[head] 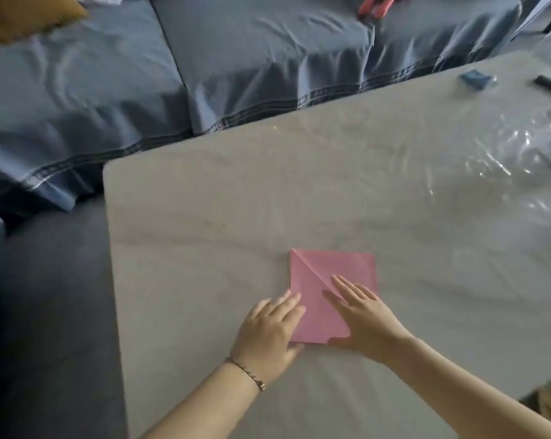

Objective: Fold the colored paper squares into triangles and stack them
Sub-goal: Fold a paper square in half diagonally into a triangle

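Observation:
A pink paper square [318,280] lies flat on the grey table [236,201], near its front middle, with a diagonal crease running from its upper-left corner toward the lower right. My left hand [269,327] rests at the paper's lower-left edge, fingers straight and touching it. My right hand [363,315] lies flat on the paper's lower-right part, fingers extended along the crease. Neither hand grips the sheet.
A blue sofa [204,74] with wrinkled covers runs behind and left of the table. Clear plastic wrap [515,153] lies at the table's right side, a small blue item [474,79] and a dark stick [550,85] at the far right corner.

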{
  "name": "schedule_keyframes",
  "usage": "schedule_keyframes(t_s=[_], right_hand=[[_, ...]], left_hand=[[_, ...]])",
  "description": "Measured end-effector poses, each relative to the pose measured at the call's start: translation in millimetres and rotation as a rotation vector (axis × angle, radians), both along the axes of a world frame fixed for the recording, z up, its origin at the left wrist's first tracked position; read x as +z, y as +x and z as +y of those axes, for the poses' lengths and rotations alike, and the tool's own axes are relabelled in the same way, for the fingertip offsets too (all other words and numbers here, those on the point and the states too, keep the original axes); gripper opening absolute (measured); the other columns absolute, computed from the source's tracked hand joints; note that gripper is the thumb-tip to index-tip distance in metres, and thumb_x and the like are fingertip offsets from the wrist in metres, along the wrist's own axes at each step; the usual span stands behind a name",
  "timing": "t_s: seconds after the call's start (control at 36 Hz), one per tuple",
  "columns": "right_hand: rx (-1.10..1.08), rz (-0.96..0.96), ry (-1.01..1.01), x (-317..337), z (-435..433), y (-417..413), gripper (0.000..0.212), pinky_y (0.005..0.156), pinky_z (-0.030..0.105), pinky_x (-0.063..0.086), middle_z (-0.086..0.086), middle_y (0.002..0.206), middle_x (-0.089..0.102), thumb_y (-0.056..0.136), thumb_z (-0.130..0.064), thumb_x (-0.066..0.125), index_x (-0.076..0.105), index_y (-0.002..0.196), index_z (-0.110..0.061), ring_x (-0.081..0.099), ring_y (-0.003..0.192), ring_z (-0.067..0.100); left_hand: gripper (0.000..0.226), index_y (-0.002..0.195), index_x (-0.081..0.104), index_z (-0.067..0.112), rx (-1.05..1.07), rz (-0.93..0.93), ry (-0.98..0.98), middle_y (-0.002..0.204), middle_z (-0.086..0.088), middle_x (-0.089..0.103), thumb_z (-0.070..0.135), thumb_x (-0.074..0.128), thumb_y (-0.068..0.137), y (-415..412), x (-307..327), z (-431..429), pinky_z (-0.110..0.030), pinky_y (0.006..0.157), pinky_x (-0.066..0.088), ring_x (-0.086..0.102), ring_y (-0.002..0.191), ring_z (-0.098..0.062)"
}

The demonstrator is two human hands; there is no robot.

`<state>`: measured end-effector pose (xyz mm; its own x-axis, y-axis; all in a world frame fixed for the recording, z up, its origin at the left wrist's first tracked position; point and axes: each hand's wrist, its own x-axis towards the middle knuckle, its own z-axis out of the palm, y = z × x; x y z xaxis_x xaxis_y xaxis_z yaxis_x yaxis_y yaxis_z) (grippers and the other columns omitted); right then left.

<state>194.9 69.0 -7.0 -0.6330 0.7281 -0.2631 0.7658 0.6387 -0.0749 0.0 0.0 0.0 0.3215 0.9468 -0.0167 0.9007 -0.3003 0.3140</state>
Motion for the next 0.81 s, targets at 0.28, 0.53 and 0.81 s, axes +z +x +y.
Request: schedule_keyframes(t_s=[0.28, 0.53, 0.81], right_hand=[[0.17, 0.213, 0.059, -45, 2, 21, 0.062, 0.064, 0.025, 0.055, 0.01, 0.103, 0.068, 0.05, -0.061, 0.066, 0.073, 0.09, -0.014, 0.067, 0.09, 0.019], [0.205, 0.152, 0.137, -51, -8, 24, 0.057, 0.07, 0.022, 0.054, 0.013, 0.1, 0.068, 0.065, -0.056, 0.041, 0.074, 0.092, -0.017, 0.067, 0.095, 0.02], [-0.066, 0.227, -0.176, -36, -17, 23, 0.062, 0.11, 0.021, 0.019, 0.002, 0.152, 0.027, 0.082, -0.04, 0.066, 0.046, 0.136, -0.019, 0.023, 0.14, 0.013]], left_hand=[[0.054, 0.091, 0.072, 0.029, -0.13, -0.064, -0.002, 0.109, 0.011, 0.068, 0.067, 0.06, 0.055, 11, -78, 20, -0.028, 0.077, 0.053, 0.063, 0.101, -0.003], [0.059, 0.137, 0.039, 0.03, -0.089, -0.122, -0.164, 0.148, 0.02, 0.019, 0.055, 0.05, 0.084, 7, -85, 20, -0.012, 0.108, 0.001, 0.008, 0.133, 0.012], [0.034, 0.119, 0.059, 0.02, 0.142, -0.256, -0.321, 0.122, 0.004, 0.061, 0.036, 0.056, 0.089, 15, -49, 18, -0.02, 0.092, 0.037, 0.054, 0.113, -0.012]])
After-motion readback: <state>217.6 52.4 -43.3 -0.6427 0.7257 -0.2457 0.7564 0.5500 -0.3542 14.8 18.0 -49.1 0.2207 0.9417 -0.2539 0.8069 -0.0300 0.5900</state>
